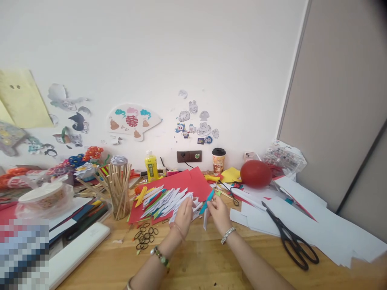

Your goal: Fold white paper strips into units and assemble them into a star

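My right hand (220, 211) pinches a folded paper strip (207, 202), blue on its upper part; a white end hangs below the fingers. Just left of it, my left hand (184, 215) has its fingers stretched out, palm turned inward, against the near right edge of a heap of folded paper strips (165, 204). White paper shows beside that hand, and I see no firm grip on it. The strips, mostly white with some green, red, blue and yellow, lie on red paper sheets (181, 180).
Black rubber bands (145, 237) lie left of my hands. A jar of wooden sticks (119, 193) stands behind them, near a yellow bottle (151, 166). To the right are black scissors (292, 237) on white paper (320, 225), a red balloon (256, 173) and a lidded cup (218, 161).
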A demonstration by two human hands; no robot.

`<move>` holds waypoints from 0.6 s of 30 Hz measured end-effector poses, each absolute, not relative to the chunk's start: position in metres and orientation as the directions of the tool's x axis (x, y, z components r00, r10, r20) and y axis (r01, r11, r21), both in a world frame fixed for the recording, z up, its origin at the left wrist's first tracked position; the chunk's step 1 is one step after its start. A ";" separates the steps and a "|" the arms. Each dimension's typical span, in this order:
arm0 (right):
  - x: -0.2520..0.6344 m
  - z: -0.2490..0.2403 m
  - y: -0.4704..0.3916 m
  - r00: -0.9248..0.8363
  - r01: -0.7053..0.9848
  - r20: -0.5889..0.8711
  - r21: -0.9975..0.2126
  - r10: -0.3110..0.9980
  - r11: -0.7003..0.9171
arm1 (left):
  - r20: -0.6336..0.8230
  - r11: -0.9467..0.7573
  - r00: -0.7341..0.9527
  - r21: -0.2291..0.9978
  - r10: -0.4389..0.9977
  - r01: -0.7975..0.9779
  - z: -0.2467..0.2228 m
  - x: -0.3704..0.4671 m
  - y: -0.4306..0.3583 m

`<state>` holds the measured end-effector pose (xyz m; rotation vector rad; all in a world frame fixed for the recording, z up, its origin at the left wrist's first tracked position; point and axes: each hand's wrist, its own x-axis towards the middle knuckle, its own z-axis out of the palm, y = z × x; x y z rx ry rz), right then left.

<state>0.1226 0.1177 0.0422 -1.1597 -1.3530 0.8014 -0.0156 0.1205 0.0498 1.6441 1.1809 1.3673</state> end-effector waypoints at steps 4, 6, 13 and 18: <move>0.117 0.047 0.110 -0.013 0.193 0.381 -0.906 0.924 0.377 | 0.259 -0.263 0.080 0.964 0.962 0.045 0.044 -0.017 0.127; 0.114 0.050 0.106 -0.027 0.218 0.391 -0.896 0.920 0.387 | 0.253 -0.256 0.112 0.966 0.961 0.015 0.043 -0.014 0.125; 0.108 0.057 0.095 0.060 0.496 0.465 -0.782 0.883 0.378 | 0.285 -0.284 0.080 0.959 0.955 -0.027 0.053 0.000 0.112; 0.107 0.052 0.094 0.008 0.649 0.578 -0.624 0.816 0.436 | 0.300 -0.301 0.042 0.953 0.953 0.032 0.047 0.002 0.110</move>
